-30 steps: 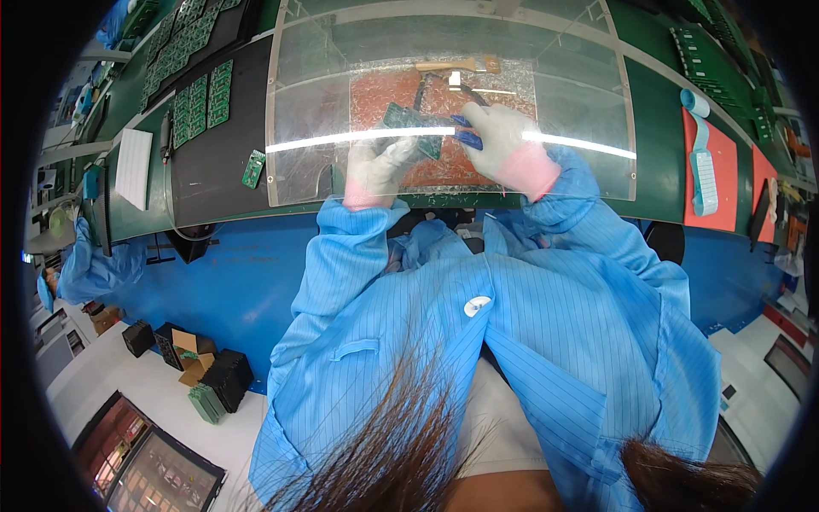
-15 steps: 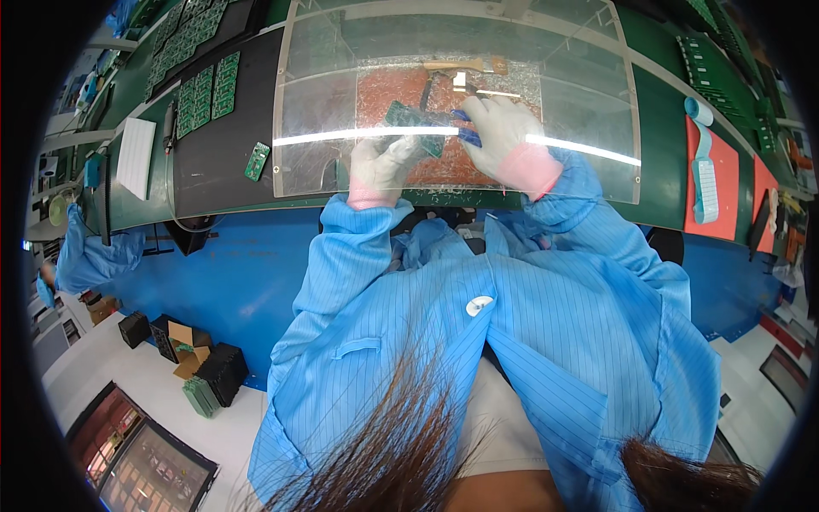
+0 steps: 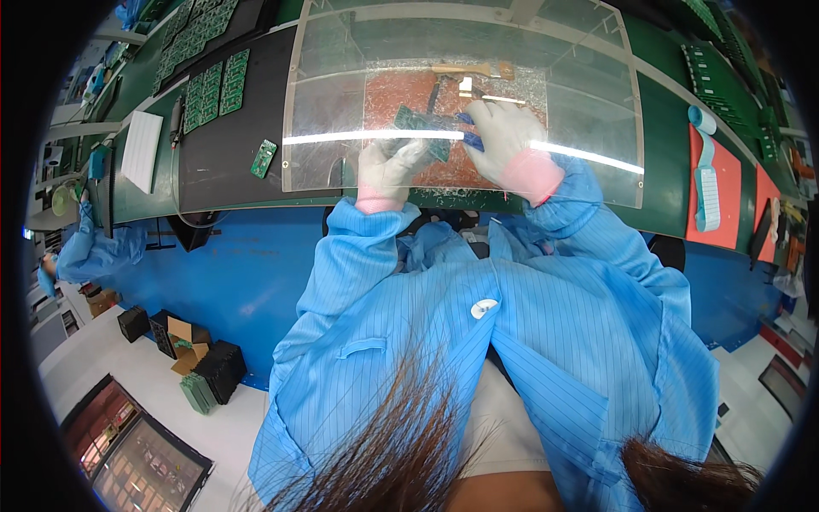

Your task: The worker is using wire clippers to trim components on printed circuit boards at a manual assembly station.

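Both my gloved hands work beneath a clear acrylic cover. My left hand is closed on the edge of a green circuit board, which is tilted above a reddish-brown mat. My right hand is wrapped round blue-handled cutters, held against the board's right side. Glare on the cover hides the cutters' tips. Small light clippings lie scattered on the mat. Beyond my hands are a wooden-handled brush and a dark, thin-stemmed tool.
On a black mat at left lie a small green board and several larger board panels. A white block stands farther left. To the right, a paper label strip rests on a red sheet.
The whole view has shifted slightly. My hands keep their grips on the board and the cutters, with little movement between them. At far left, another person in blue has shifted position.
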Tool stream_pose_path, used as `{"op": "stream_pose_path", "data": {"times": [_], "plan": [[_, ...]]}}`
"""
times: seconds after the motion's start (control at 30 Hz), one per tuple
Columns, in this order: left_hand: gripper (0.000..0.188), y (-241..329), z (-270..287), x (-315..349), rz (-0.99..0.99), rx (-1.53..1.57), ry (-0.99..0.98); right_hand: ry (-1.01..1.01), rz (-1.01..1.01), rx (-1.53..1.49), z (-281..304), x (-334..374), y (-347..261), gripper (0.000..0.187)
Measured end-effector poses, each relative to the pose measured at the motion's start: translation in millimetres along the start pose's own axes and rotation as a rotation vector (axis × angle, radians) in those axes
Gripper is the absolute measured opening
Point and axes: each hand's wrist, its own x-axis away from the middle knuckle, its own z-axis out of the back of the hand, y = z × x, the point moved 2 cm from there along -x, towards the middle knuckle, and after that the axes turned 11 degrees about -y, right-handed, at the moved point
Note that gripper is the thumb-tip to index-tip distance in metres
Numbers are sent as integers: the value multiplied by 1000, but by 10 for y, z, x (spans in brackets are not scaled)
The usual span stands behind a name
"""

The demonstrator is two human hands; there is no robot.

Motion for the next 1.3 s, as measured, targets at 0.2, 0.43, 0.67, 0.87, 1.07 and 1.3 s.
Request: {"op": "stream_pose_path", "data": {"times": [0.2, 0.43, 0.67, 0.87, 1.07, 1.3], "plan": [[35, -43, 77, 19, -7, -65, 8, -90, -22, -34, 31, -3, -27, 19], [39, -35, 46, 31, -30, 23, -43, -230, -117, -53, 37, 18, -46, 21], [40, -14, 51, 59, -27, 246, -123, -150, -64, -23, 152, 5, -60, 23], [39, 14, 34, 118, -13, 246, -119, -181, -45, 29, 132, 17, -117, 26], [37, 29, -2, 151, -15, 180, -116, -182, -39, 66, 138, 21, -148, 26], [39, -18, 101, 203, -2, 176, -127, -244, -55, 53, 119, 34, -179, 27]]}}
